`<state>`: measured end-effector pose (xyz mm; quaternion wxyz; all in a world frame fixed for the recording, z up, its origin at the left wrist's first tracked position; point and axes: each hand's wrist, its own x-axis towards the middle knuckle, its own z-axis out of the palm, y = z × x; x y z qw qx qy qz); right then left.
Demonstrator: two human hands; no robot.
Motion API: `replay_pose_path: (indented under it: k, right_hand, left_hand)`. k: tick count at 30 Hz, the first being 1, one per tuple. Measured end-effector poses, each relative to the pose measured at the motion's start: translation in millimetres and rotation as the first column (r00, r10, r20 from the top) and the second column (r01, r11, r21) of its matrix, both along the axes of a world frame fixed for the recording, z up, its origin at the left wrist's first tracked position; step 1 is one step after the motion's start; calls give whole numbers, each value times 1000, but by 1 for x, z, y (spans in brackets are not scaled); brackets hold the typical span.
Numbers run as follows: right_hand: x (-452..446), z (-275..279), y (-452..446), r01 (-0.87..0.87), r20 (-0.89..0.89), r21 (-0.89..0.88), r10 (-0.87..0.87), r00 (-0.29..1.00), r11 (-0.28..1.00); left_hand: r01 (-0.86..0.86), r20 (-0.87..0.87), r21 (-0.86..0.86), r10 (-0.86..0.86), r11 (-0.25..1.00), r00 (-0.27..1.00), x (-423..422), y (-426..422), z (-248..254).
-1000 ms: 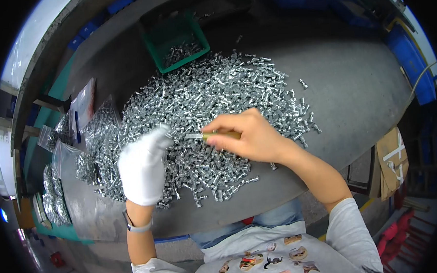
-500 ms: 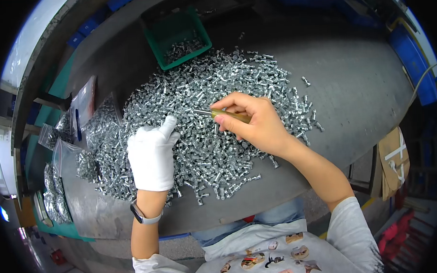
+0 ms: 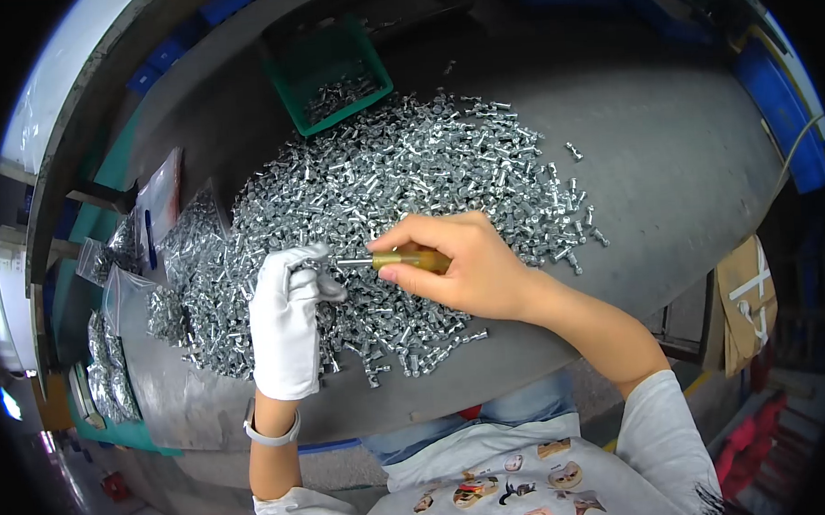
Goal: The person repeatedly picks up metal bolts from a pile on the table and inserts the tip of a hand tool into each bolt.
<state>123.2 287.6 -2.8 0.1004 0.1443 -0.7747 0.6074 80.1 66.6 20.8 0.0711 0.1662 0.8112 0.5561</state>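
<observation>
A heap of small shiny metal fasteners (image 3: 409, 170) is spread over the grey table. My right hand (image 3: 477, 266) grips a screwdriver (image 3: 416, 258) by its yellowish handle, the shaft pointing left above the heap. My left hand (image 3: 286, 329), in a white glove, has its fingers curled into a pinch at the screwdriver's tip. Whatever lies between those fingers is too small and covered to make out.
A green bin (image 3: 347, 117) with some fasteners inside stands at the heap's far edge. Plastic bags of metal parts (image 3: 165, 314) lie to the left. The grey tabletop (image 3: 667, 173) stretches right, with a few stray fasteners near the heap.
My right hand has brought the screwdriver left and nearer to me, its tip now at my left fingers. My left hand has turned and its fingers have curled into a pinch.
</observation>
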Motion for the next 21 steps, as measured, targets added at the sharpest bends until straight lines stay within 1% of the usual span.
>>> replay_pose_path:
  k: [1,2,5,6,8,9,11,12,14,17,18,21]
  right_hand:
    - [1,-2,-1,-9,-14,-2,9,1000,1000]
    - [0,-4,-2,-19,-55,-4,19,998,1000]
    - [0,-4,-3,-27,-56,14,28,998,1000]
    - [0,-3,-2,-17,-73,27,18,997,1000]
    - [0,-1,-2,5,-105,51,1,994,999]
    - [0,-1,0,-16,-117,65,23,993,998]
    - [-3,1,8,-55,-139,91,67,988,994]
    - [-5,4,14,-93,-119,148,111,987,985]
    - [-5,11,24,-171,-68,254,194,979,952]
    - [-7,4,21,-123,-72,59,127,989,991]
    - [-8,4,21,-104,-53,26,105,993,994]
    - [-10,9,23,-52,207,-51,62,976,997]
  left_hand:
    - [1,100,64,-7,998,995,3,2,2]
    - [20,87,69,-26,997,996,4,3,0]
    - [38,156,16,-40,999,987,7,7,5]
    - [47,137,-92,-34,995,990,8,9,11]
    - [65,132,-58,-57,996,990,7,6,7]
    - [74,129,-41,-69,996,989,6,5,6]
    - [162,-71,-214,-181,963,981,6,7,9]
    - [190,-162,-304,-247,934,955,6,8,11]
    - [225,-165,-318,-287,921,943,5,13,12]
    - [225,-187,-348,-303,910,935,0,19,15]
    - [217,-199,-357,-301,908,932,-4,22,18]
    - [268,-77,-441,-333,857,940,-30,28,30]
